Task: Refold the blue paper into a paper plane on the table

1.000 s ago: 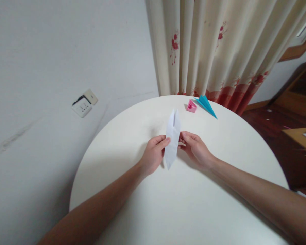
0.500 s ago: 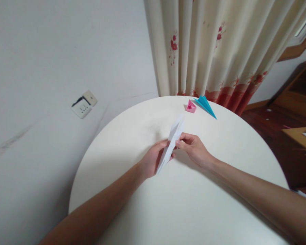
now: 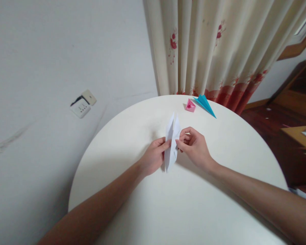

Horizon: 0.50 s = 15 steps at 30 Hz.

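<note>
A folded sheet of white paper is held upright over the table, its layers slightly parted at the top. My left hand grips its left side, with the thumb pressed on the near face and the other fingers partly hidden behind the paper. On the right edge, my right hand pinches the paper between thumb and fingers. Beyond the hands, a small pink folded-paper piece rests near the table's far edge. A blue paper plane lies just to its right.
The round white table stands close to a pale wall bearing a socket panel. Behind the table hangs a cream curtain with red flowers. At the right are a dark wooden floor and a cardboard box.
The white paper has turned from a slant to nearly vertical, and its layers have spread apart at the top. Both hands still hold it, with the left fingers shifted.
</note>
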Motion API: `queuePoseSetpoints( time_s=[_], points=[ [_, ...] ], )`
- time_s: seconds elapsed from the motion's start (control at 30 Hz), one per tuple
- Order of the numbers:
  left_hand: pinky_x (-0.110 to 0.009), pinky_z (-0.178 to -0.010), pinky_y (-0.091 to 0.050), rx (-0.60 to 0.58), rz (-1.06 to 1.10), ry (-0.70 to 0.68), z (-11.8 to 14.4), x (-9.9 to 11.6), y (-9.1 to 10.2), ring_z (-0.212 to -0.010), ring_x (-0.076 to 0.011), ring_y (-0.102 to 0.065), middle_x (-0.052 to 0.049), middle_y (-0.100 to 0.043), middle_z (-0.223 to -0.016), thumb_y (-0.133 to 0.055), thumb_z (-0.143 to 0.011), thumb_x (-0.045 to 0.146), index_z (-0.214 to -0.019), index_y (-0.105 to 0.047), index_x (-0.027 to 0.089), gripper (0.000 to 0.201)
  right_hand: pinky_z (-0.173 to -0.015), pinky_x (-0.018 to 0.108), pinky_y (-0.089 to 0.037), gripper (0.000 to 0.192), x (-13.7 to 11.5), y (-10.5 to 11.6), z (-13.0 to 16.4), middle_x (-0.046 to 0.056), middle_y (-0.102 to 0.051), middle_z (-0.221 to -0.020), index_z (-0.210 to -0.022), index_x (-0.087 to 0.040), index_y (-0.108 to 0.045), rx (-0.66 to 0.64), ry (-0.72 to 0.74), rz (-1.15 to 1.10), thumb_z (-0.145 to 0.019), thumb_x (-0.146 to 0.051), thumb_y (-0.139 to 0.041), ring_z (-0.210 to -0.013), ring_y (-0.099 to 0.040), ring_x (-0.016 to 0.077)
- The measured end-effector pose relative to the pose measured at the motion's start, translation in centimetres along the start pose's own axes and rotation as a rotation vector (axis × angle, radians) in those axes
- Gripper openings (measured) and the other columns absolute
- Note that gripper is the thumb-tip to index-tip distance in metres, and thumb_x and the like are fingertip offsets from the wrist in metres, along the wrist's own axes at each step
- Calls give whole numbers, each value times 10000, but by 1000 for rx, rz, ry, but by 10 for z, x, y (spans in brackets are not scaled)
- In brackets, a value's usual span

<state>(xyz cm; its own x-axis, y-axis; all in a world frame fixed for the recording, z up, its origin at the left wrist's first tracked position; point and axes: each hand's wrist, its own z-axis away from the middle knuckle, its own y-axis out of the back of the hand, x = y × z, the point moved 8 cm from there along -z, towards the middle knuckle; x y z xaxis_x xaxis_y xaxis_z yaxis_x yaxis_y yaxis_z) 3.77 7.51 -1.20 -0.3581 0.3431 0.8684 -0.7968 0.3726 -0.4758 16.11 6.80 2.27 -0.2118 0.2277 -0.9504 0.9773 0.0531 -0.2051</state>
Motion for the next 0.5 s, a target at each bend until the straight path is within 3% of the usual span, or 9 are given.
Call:
queuePoseSetpoints(
  time_s=[0.1, 0.23, 0.37, 0.5],
  points=[
    [-262, -724, -495, 4, 33, 7, 0, -1, 0, -760, -179, -666, -78, -725, -830, -857, -763, 384, -888, -733, 123, 315, -530, 242, -435, 275, -4, 2, 3, -51, -609, -660, -864, -236, -524, 32, 66, 24, -778, -306, -776, -567, -551, 116],
    [-240, -710, -493, 48, 60, -4, -1, -1, 4, -754, -162, -663, -67, -724, -834, -849, -776, 338, -865, -728, 125, 261, -592, 266, -472, 117, -12, 1, 7, -20, -611, -710, -779, -207, -602, 34, 161, 158, -807, -232, -712, -623, -556, 121],
    [-256, -725, -509, 48, 73, -11, 0, 1, 2, -774, -178, -678, -70, -728, -845, -848, -775, 357, -877, -730, 130, 276, -636, 298, -510, 25, -16, -1, 9, -1, -653, -740, -821, -204, -664, -6, 161, 141, -822, -228, -670, -656, -597, 147],
    [-283, -737, -518, 25, 63, -4, 1, 1, -2, -800, -206, -687, -78, -727, -839, -840, -780, 400, -892, -731, 133, 309, -641, 317, -521, 103, -15, -3, 9, 22, -672, -757, -827, -206, -688, -36, 135, 134, -868, -292, -650, -670, -611, 164]
  ],
)
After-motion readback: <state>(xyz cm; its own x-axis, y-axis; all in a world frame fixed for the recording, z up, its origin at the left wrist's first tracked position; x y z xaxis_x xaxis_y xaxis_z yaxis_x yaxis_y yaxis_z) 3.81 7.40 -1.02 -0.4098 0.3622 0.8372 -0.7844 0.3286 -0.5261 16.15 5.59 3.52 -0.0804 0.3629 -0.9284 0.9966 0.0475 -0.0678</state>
